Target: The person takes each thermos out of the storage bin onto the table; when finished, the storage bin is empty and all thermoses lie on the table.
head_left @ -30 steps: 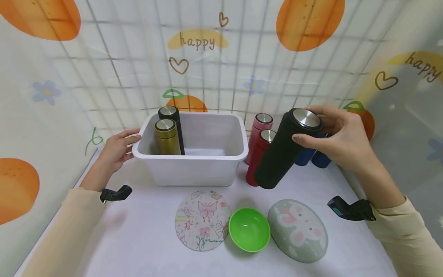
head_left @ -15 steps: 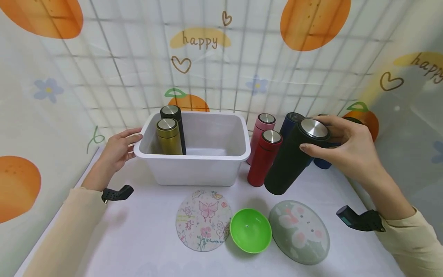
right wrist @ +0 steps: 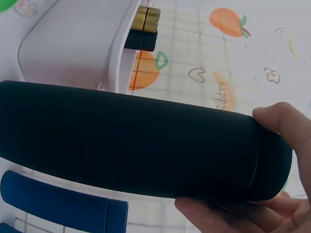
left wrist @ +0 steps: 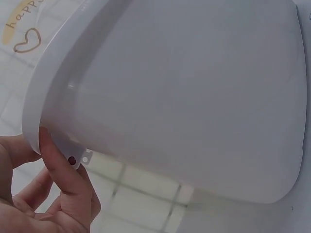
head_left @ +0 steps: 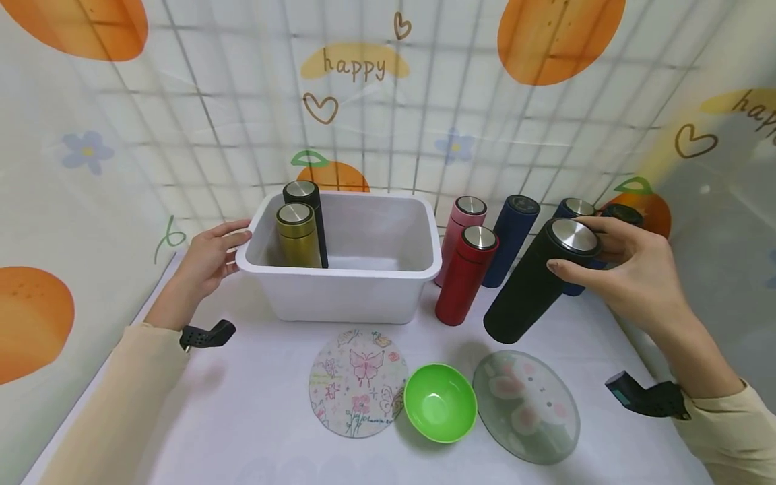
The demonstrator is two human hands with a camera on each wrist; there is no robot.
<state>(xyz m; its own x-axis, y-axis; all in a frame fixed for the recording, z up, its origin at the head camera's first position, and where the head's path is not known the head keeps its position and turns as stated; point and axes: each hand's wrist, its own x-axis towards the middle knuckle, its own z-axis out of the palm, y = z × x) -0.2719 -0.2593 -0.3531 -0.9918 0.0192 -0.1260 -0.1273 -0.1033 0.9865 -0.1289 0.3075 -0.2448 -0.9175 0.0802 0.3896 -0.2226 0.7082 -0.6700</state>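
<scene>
My right hand (head_left: 642, 269) grips a large black thermos bottle (head_left: 533, 289) near its steel-topped lid. The bottle leans, its base pointing down and left above the table; the right wrist view shows thumb and fingers round the lid end. At the white plastic bin (head_left: 345, 296), my left hand (head_left: 209, 259) pinches the left rim, thumb and finger on either side in the left wrist view. Inside the bin, at its left end, stand a gold thermos (head_left: 299, 236) and a black thermos (head_left: 315, 202) behind it.
Right of the bin stand a red thermos (head_left: 465, 276), a pink thermos (head_left: 455, 232) and several dark bottles, including a blue thermos (head_left: 511, 239). In front lie a butterfly-patterned round mat (head_left: 358, 384), a green bowl (head_left: 440, 404) and a grey-green bunny-patterned oval (head_left: 527, 407).
My right hand has carried the black thermos to the right and slightly down, uncovering the red and blue bottles behind it. The left hand stays on the bin's rim.
</scene>
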